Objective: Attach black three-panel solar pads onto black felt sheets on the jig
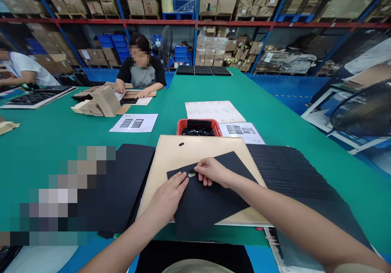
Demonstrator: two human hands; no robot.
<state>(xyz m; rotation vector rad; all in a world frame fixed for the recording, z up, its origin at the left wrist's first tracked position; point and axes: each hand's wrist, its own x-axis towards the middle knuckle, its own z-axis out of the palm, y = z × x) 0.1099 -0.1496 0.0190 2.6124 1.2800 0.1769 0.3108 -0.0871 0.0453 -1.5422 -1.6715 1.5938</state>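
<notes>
A black sheet (pixel 210 199) lies tilted on a pale yellow board (pixel 165 151). Near its upper left edge is a small slot (pixel 191 175) through which a lighter colour shows. My left hand (pixel 171 191) lies flat on the sheet's left part, fingers stretched out beside the slot. Just right of the slot, my right hand (pixel 210 171) pinches a small black piece (pixel 192 171) between thumb and forefinger. A small dark oval piece (pixel 181 144) rests on the board's upper left.
Behind the board stands a red basket (pixel 179 127) of black pieces. Black sheets are stacked at left (pixel 122 191) and right (pixel 293 175). Printed papers (pixel 134 123) and a stained white board (pixel 214 110) lie on the green table (pixel 262 102). A person sits across at left.
</notes>
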